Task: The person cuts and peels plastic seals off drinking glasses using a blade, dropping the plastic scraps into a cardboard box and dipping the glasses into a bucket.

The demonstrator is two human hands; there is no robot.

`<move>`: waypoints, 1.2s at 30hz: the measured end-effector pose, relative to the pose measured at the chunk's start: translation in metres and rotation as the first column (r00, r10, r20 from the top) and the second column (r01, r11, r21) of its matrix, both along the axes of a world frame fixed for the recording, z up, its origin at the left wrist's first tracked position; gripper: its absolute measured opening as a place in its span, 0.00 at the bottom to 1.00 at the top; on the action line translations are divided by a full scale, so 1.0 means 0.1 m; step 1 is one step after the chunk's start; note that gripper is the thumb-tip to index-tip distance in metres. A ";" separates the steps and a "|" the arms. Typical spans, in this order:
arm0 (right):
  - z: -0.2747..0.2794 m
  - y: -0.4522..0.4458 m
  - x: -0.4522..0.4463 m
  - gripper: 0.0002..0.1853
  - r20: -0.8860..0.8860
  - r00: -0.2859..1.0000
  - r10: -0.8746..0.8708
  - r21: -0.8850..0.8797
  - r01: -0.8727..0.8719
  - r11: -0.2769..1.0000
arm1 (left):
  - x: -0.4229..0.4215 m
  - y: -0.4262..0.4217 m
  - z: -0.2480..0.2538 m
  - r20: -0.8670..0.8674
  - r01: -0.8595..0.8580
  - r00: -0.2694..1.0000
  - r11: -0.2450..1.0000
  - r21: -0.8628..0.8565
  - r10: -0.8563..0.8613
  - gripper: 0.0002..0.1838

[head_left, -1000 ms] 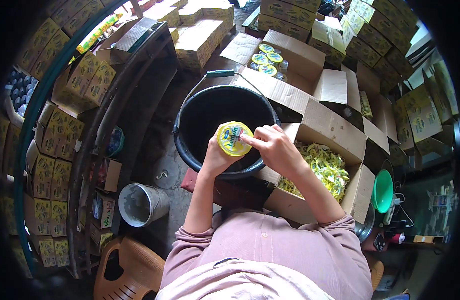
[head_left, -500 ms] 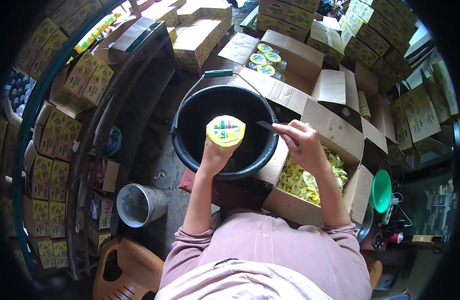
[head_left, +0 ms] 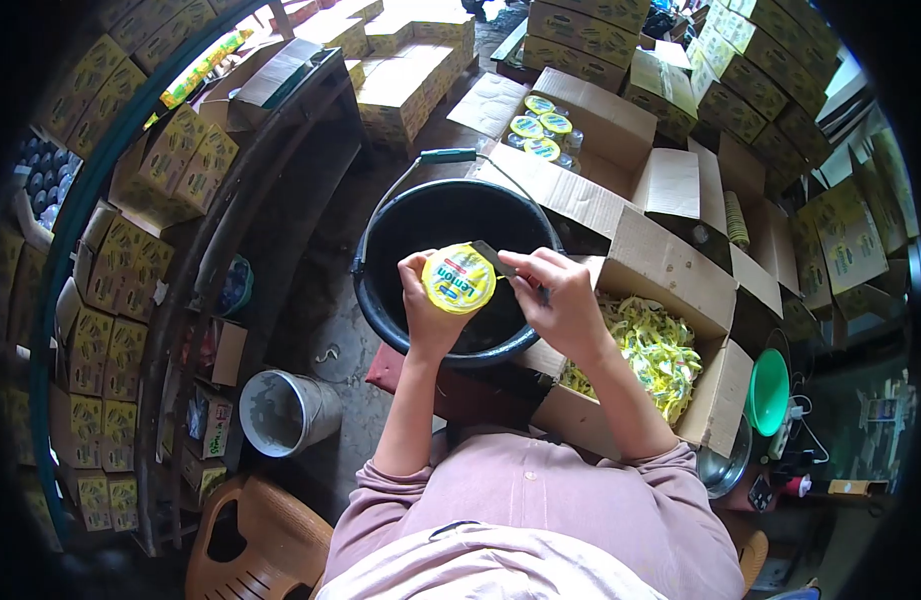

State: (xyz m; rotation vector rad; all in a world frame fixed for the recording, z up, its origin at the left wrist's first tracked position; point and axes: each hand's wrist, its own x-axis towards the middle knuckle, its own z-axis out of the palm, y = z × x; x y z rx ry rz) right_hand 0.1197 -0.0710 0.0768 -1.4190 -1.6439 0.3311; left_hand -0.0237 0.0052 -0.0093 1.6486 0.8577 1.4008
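Observation:
My left hand (head_left: 427, 322) is wrapped round a plastic cup with a yellow foil lid (head_left: 456, 282) printed "Lemon", the lid facing up towards me. My right hand (head_left: 562, 305) grips a knife (head_left: 491, 257), its dark flat blade lying against the lid's upper right edge. Both hands are above a black bucket (head_left: 398, 228) with a wire handle. Beside my right forearm, a pile of yellow-green lid trimmings (head_left: 648, 362) fills part of an open cardboard box (head_left: 670, 268). The cup's body is mostly hidden by my left hand.
Several lidded cups (head_left: 541, 149) stand in an open carton (head_left: 612, 115) beyond the bucket. A grey-white bucket (head_left: 325, 410) and an orange-brown plastic chair (head_left: 280, 530) are at left. Stacked printed cartons (head_left: 400, 95) line the surroundings. A green bowl (head_left: 769, 392) sits at right.
My right hand has moved left, bringing the knife from beside the cup to the lid's edge. My left hand has turned the cup, so the lid's print is rotated. The view has shifted slightly.

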 end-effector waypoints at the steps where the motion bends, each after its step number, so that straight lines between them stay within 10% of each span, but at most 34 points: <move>1: -0.02 0.01 -0.05 0.17 -0.010 1.000 -0.002 -0.021 0.002 1.000 | 0.00 -0.01 0.03 0.004 0.000 1.000 1.000 0.013 0.000 0.39; 36: -0.09 0.04 -0.16 0.20 0.454 0.888 0.066 -0.075 -0.036 0.997 | 0.01 -0.03 0.09 -0.126 0.027 0.992 1.000 0.007 -0.026 0.38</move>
